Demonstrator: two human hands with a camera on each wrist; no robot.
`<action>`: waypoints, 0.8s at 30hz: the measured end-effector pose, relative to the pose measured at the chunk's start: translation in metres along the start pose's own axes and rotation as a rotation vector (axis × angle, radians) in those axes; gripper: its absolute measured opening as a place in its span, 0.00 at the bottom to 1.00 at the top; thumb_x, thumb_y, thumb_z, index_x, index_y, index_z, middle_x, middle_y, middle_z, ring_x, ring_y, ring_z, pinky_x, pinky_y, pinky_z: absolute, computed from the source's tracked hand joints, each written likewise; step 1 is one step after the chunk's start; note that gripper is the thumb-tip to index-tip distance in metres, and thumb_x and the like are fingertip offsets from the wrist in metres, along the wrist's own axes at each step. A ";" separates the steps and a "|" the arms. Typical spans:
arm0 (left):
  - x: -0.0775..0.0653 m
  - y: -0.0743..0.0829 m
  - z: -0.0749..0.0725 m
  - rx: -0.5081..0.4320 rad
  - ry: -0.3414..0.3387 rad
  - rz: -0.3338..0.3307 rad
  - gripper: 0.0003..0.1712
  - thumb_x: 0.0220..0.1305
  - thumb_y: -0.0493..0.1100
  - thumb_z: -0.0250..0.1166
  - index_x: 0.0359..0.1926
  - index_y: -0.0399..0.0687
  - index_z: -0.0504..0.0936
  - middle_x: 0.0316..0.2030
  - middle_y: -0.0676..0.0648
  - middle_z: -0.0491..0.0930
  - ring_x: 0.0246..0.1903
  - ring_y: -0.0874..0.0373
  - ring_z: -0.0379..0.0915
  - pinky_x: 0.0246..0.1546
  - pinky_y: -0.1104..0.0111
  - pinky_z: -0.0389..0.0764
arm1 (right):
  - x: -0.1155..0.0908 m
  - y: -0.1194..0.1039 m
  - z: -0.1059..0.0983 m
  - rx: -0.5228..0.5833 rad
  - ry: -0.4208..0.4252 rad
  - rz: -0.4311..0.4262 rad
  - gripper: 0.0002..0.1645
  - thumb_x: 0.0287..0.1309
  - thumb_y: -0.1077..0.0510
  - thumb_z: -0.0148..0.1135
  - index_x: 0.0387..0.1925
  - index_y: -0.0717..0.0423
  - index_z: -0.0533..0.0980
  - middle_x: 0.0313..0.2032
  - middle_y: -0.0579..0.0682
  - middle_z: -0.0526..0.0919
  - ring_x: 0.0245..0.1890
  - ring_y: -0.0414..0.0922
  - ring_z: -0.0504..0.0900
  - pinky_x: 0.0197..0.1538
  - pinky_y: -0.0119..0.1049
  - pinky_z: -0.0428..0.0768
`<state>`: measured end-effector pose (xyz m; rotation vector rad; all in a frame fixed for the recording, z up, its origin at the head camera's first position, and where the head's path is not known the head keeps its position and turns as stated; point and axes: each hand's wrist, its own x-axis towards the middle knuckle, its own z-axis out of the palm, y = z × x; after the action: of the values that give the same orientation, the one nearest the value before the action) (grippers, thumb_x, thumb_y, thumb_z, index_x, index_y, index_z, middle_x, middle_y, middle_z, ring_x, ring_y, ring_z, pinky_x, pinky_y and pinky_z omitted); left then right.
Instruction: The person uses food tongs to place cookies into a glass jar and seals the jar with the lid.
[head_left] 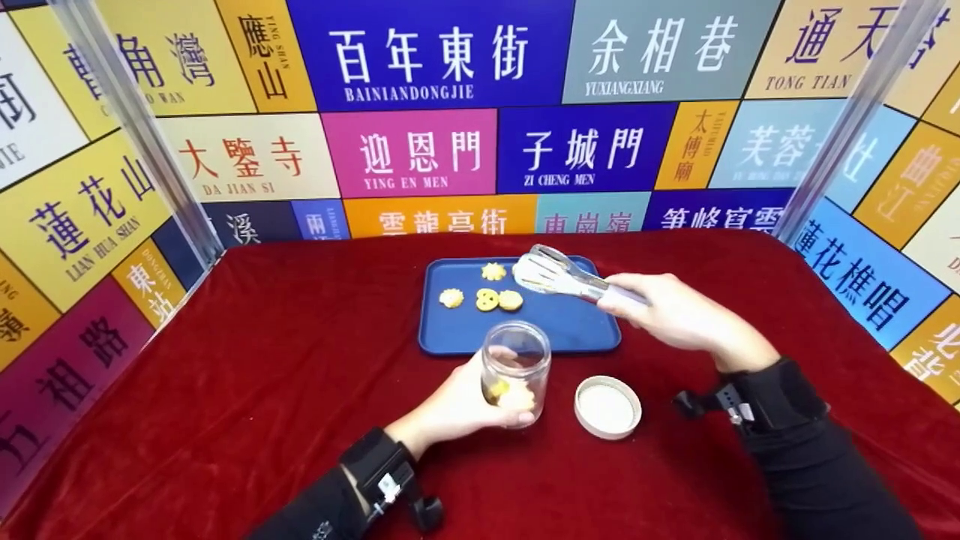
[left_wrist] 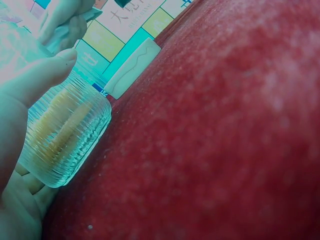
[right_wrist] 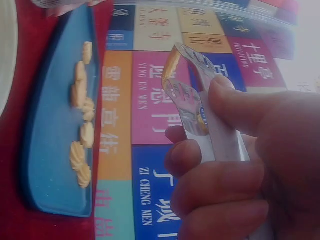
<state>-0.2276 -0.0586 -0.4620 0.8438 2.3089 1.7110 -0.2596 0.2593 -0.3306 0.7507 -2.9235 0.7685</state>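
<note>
My left hand (head_left: 454, 401) grips a clear ridged jar (head_left: 534, 364) near the tray's front edge. The jar has no lid on it, and a few yellow cookies (left_wrist: 57, 125) lie in its bottom. With my right hand (head_left: 667, 311) I hold metal tongs (head_left: 551, 271) above the right part of a blue tray (head_left: 555, 330). In the right wrist view a cookie (right_wrist: 172, 65) is pinched between the tong heads, thumb on one arm and fingers round the other. Several cookies (head_left: 487, 300) rest on the tray, one partly hidden behind the tongs.
A round whitish lid (head_left: 607, 407) lies on the dark red cloth (head_left: 300, 375), right of the jar. Behind the table stands a wall of colourful sign panels (head_left: 420, 150), with clear upright posts (head_left: 840, 135) at the corners.
</note>
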 end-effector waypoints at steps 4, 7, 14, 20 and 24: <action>0.000 0.000 0.001 0.004 0.002 0.003 0.47 0.51 0.50 0.86 0.68 0.47 0.72 0.55 0.56 0.85 0.54 0.62 0.81 0.60 0.65 0.80 | -0.005 -0.002 -0.008 0.033 -0.004 0.003 0.16 0.77 0.45 0.63 0.56 0.49 0.82 0.27 0.44 0.78 0.29 0.43 0.76 0.34 0.37 0.73; 0.000 0.001 0.001 0.001 0.001 0.006 0.47 0.51 0.50 0.86 0.68 0.46 0.72 0.55 0.56 0.85 0.54 0.62 0.81 0.61 0.65 0.79 | -0.007 -0.004 -0.013 0.044 -0.001 -0.020 0.14 0.77 0.46 0.63 0.56 0.47 0.81 0.27 0.43 0.77 0.26 0.42 0.75 0.29 0.34 0.73; 0.001 0.000 0.001 -0.005 -0.004 0.009 0.47 0.50 0.49 0.86 0.68 0.45 0.72 0.54 0.56 0.85 0.53 0.61 0.82 0.61 0.66 0.79 | -0.017 -0.010 -0.027 0.043 -0.030 -0.126 0.17 0.77 0.48 0.63 0.62 0.44 0.80 0.27 0.43 0.77 0.26 0.41 0.76 0.32 0.35 0.73; 0.000 0.000 0.000 -0.005 -0.002 0.000 0.48 0.51 0.49 0.86 0.68 0.42 0.72 0.54 0.54 0.85 0.53 0.60 0.82 0.60 0.65 0.79 | -0.023 -0.020 -0.033 0.043 -0.072 -0.205 0.18 0.78 0.48 0.62 0.64 0.44 0.80 0.28 0.40 0.77 0.29 0.39 0.76 0.36 0.35 0.74; 0.000 -0.001 -0.001 -0.003 0.000 -0.017 0.49 0.50 0.49 0.86 0.68 0.41 0.71 0.54 0.54 0.85 0.53 0.60 0.82 0.60 0.65 0.80 | -0.028 -0.027 -0.035 0.035 -0.100 -0.239 0.20 0.78 0.46 0.62 0.65 0.41 0.80 0.33 0.37 0.80 0.34 0.39 0.79 0.41 0.34 0.76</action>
<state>-0.2283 -0.0599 -0.4628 0.8217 2.3058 1.7074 -0.2254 0.2676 -0.2916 1.1472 -2.8368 0.7816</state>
